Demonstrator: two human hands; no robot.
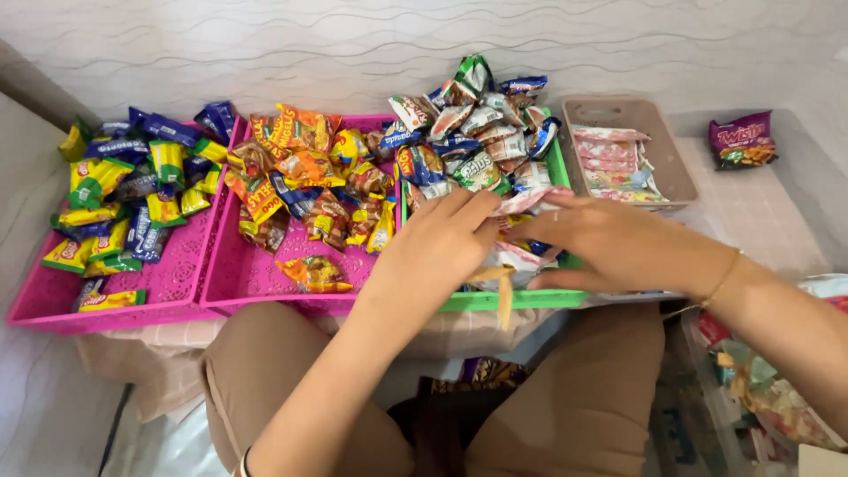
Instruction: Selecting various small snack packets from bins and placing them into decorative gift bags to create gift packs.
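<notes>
My left hand (442, 240) and my right hand (601, 243) meet over the front of a green basket (521, 300) heaped with small snack packets (481, 132). Both hands have their fingers closed on pale packets (521, 201) at the front of the pile. A tan strip (503, 296) hangs down below the hands, over the basket's front rim. My right wrist carries a thin gold bracelet.
Two pink baskets sit to the left: the far one (53, 305) with yellow, green and blue packets, the middle one (256, 278) with orange and red packets. A beige tray (676, 168) of pink wrappers stands right of the green basket. A purple snack bag (742, 140) lies far right. My knees are below.
</notes>
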